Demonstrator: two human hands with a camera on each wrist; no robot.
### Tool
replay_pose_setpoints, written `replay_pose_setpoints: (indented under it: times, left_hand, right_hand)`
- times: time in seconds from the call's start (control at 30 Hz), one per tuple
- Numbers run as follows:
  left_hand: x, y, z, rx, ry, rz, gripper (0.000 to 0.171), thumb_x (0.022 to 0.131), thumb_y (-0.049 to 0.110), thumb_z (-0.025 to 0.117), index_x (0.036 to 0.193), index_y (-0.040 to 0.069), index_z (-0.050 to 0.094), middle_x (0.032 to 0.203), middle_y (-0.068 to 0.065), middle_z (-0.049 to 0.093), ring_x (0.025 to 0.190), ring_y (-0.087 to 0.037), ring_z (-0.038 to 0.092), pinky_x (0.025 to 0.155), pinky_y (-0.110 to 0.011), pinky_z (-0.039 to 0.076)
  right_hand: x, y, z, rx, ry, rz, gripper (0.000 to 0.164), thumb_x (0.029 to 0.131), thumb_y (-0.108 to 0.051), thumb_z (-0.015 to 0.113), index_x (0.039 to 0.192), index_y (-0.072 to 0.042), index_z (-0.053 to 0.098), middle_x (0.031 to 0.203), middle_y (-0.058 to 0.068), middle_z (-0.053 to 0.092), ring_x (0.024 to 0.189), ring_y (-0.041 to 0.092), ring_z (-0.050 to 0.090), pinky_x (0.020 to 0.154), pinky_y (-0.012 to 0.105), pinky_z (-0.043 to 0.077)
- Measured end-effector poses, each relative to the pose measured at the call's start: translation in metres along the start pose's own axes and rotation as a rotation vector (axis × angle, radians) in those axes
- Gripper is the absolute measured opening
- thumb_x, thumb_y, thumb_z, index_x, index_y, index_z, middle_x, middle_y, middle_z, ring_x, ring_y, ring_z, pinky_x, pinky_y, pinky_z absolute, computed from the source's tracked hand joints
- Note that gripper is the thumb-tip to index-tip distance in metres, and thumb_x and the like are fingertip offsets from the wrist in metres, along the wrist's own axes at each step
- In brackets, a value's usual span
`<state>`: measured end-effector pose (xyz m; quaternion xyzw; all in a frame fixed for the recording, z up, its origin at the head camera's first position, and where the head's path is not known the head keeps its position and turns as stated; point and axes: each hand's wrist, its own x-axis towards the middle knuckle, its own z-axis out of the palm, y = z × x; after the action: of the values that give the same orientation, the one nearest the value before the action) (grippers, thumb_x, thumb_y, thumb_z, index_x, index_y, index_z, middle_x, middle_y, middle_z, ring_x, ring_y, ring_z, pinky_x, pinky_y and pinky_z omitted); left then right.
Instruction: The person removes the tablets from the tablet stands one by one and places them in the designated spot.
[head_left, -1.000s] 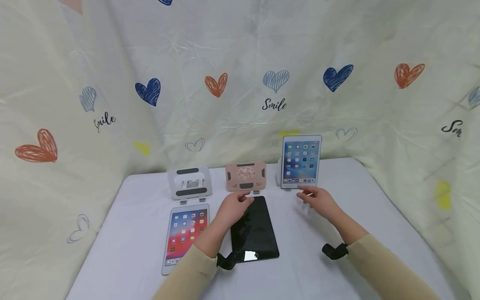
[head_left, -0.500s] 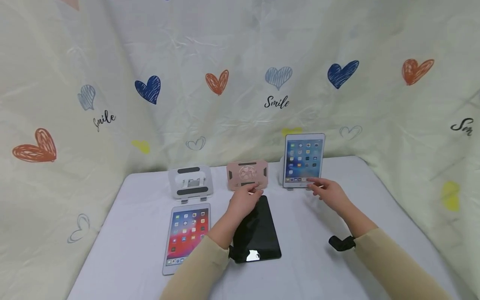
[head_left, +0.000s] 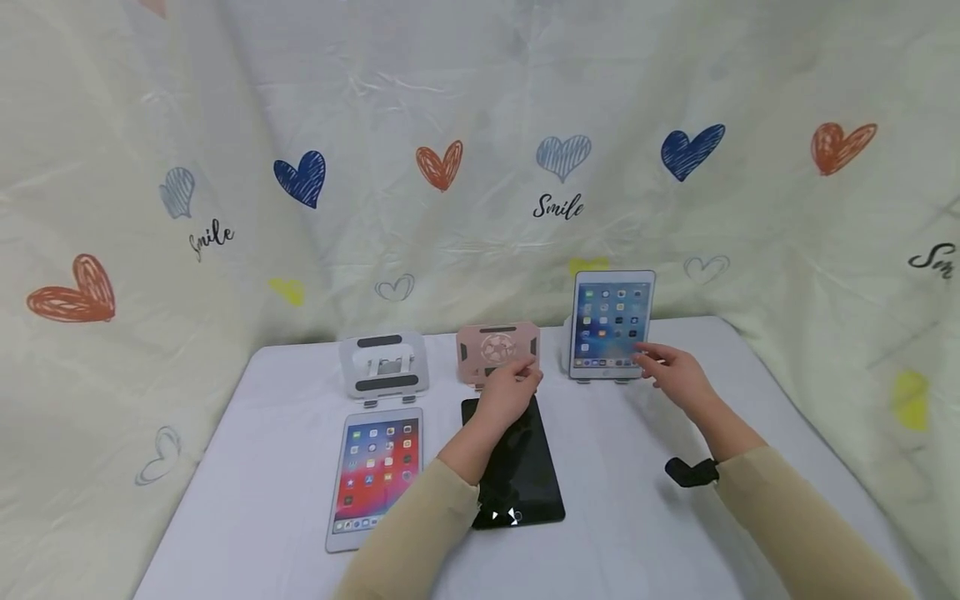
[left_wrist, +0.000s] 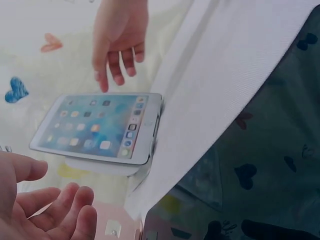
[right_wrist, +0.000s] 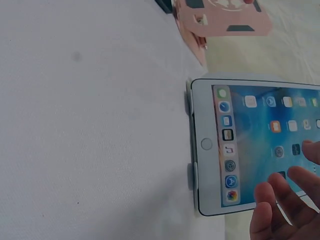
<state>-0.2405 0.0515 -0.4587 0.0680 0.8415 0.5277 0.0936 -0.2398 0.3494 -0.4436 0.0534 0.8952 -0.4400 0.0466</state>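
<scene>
A white tablet (head_left: 612,323) with a lit screen stands upright on a stand at the back right. My right hand (head_left: 675,377) is at its lower right edge, fingers loosely bent and apart from it in the left wrist view (left_wrist: 122,47). My left hand (head_left: 512,392) hovers over the top of a black tablet (head_left: 525,475) lying flat, just in front of the pink stand (head_left: 480,350). Relaxed fingers with nothing between them show in the left wrist view. The right wrist view has the tablet resting against the stand's small grey clips (right_wrist: 192,176).
Left of the black tablet lies another white tablet (head_left: 377,479) with a red and blue screen. Behind it stands a white stand (head_left: 347,367). A white cloth covers the table (head_left: 240,467), and a curtain printed with hearts (head_left: 300,179) hangs behind.
Both hands have moved to the right and slightly up: the left from the black tablet's top edge toward the pink stand, the right along the upright tablet's lower edge to its right side.
</scene>
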Motion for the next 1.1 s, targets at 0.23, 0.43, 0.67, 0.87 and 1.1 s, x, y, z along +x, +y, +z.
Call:
replay_pose_setpoints:
  times: [0.23, 0.43, 0.67, 0.87, 1.1]
  left_hand:
    - [0.015, 0.006, 0.015, -0.164, -0.020, -0.014, 0.044, 0.100, 0.032, 0.060, 0.142, 0.020, 0.056, 0.110, 0.002, 0.066, 0.091, -0.011, 0.067, 0.082, -0.036, 0.054]
    - [0.026, 0.019, 0.025, -0.183, -0.019, -0.009, 0.045, 0.100, 0.032, 0.059, 0.144, 0.020, 0.055, 0.108, 0.005, 0.066, 0.090, -0.011, 0.065, 0.074, -0.033, 0.048]
    - [0.039, 0.025, 0.034, -0.151, -0.025, 0.005, 0.048, 0.101, 0.030, 0.058, 0.146, 0.020, 0.051, 0.110, 0.005, 0.065, 0.090, -0.013, 0.066, 0.068, -0.032, 0.044]
    - [0.048, 0.034, 0.039, -0.241, -0.038, -0.036, 0.052, 0.101, 0.031, 0.059, 0.149, 0.019, 0.047, 0.107, 0.003, 0.067, 0.098, -0.027, 0.066, 0.074, -0.034, 0.051]
    - [0.057, 0.047, 0.041, -0.312, -0.067, -0.067, 0.054, 0.102, 0.028, 0.058, 0.152, 0.018, 0.041, 0.115, -0.010, 0.065, 0.104, -0.032, 0.063, 0.086, -0.045, 0.051]
  right_hand:
    - [0.010, 0.004, -0.006, 0.009, 0.056, 0.001, 0.061, 0.103, -0.044, 0.048, 0.148, -0.003, 0.044, 0.130, 0.025, 0.055, 0.111, 0.038, 0.055, 0.084, 0.038, 0.052]
    - [0.018, 0.008, -0.011, 0.077, 0.127, 0.013, 0.058, 0.104, -0.042, 0.047, 0.148, -0.003, 0.044, 0.135, 0.024, 0.053, 0.111, 0.035, 0.055, 0.072, 0.019, 0.050]
    - [0.027, 0.008, -0.013, 0.120, 0.197, 0.047, 0.060, 0.104, -0.042, 0.046, 0.152, -0.007, 0.038, 0.133, 0.024, 0.052, 0.111, 0.033, 0.055, 0.072, 0.019, 0.049]
    - [0.034, 0.006, -0.013, 0.094, 0.303, 0.049, 0.057, 0.104, -0.040, 0.046, 0.151, -0.008, 0.042, 0.131, 0.024, 0.053, 0.112, 0.036, 0.056, 0.075, 0.027, 0.047]
    - [0.044, 0.000, -0.012, 0.047, 0.350, 0.043, 0.055, 0.104, -0.038, 0.045, 0.149, -0.006, 0.044, 0.137, 0.024, 0.050, 0.123, 0.039, 0.048, 0.090, 0.047, 0.046]
